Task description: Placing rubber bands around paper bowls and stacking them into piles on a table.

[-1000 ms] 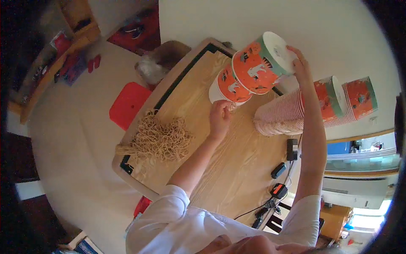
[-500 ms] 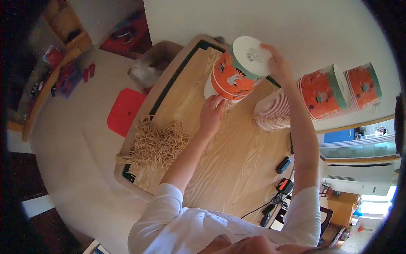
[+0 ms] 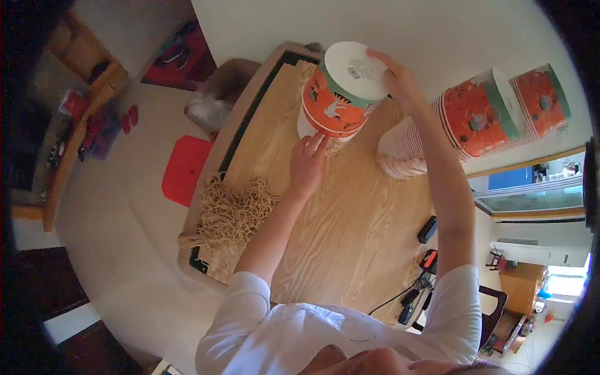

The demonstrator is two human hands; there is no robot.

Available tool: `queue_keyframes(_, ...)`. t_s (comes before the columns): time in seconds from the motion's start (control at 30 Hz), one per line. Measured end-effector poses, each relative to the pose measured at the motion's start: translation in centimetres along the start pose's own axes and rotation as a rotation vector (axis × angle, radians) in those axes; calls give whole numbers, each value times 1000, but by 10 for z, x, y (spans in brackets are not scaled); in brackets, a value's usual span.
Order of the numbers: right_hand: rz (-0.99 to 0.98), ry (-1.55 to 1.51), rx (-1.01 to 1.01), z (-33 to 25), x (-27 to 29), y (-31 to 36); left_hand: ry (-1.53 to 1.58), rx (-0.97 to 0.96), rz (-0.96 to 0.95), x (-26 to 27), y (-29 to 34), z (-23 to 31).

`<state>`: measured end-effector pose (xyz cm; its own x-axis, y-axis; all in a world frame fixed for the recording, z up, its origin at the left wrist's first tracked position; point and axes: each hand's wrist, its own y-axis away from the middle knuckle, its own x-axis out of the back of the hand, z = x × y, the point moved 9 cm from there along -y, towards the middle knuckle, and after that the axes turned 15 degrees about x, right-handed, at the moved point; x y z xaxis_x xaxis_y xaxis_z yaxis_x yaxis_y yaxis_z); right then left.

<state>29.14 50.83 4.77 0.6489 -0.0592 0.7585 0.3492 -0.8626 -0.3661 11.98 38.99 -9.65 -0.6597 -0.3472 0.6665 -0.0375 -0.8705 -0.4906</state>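
Observation:
An orange paper bucket (image 3: 334,106) with a green band and a white base stands upside down at the table's far edge, apparently over another whose white side shows below. My right hand (image 3: 403,84) grips it from the right, fingers reaching over the edge of the base. At its lower rim, my left hand (image 3: 308,164) is closed, its fingertips on the rim. Some tan cord shows under the bucket beside those fingers. To the right lean two nested stacks of matching buckets, the nearer stack (image 3: 478,115) and the farther stack (image 3: 542,103), with cord near the lower end.
A heap of tan cords (image 3: 234,209) lies on the wooden table (image 3: 350,231) at the left. Black devices with cables (image 3: 409,297) sit along the right edge. Beyond the left edge are a red stool (image 3: 185,170) and a bin (image 3: 212,103). A pale wall rises behind.
The held bucket has slid farther down over what is under it, so less orange shows below its rim. Both hands stay on it, and the whole view has shifted slightly.

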Motion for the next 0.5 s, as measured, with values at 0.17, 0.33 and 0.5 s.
queue_keyframes(0.17, 17, 68, 44, -5, 3, -2, -36, -6, -47, -9, 0, -2)
queue_keyframes(0.33, -43, 163, 113, -8, -4, -5, -51, -36, -20, -4, 0, 2)
queue_keyframes(0.5, -51, 158, 39, 0, -11, -5, -43, -31, -34, -5, 0, 0)
